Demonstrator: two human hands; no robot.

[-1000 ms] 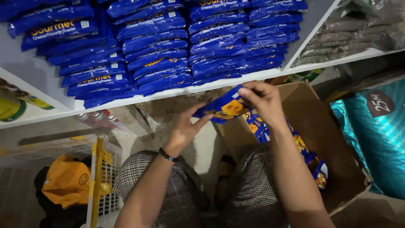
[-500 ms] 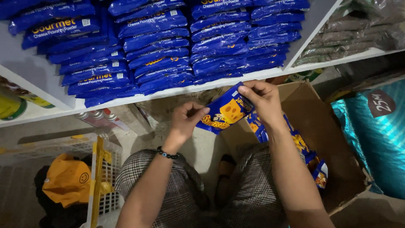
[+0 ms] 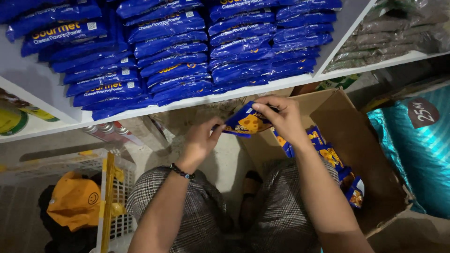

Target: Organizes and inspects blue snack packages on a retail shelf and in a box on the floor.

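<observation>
Both hands clamped one blue packet (image 3: 244,124): left hand (image 3: 202,139) at its 9 o'clock edge, right hand (image 3: 280,117) at 3 o'clock, above the cardboard box (image 3: 375,173).

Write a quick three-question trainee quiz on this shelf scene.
1. True or false: both hands hold the blue packet.
2. Where do more such packets lie? A) cardboard box B) white basket C) floor
3. Fill in: the left hand has a black ___ on its wrist.

Key: 1 true, the right hand grips its top; 2 A; 3 band.
</observation>
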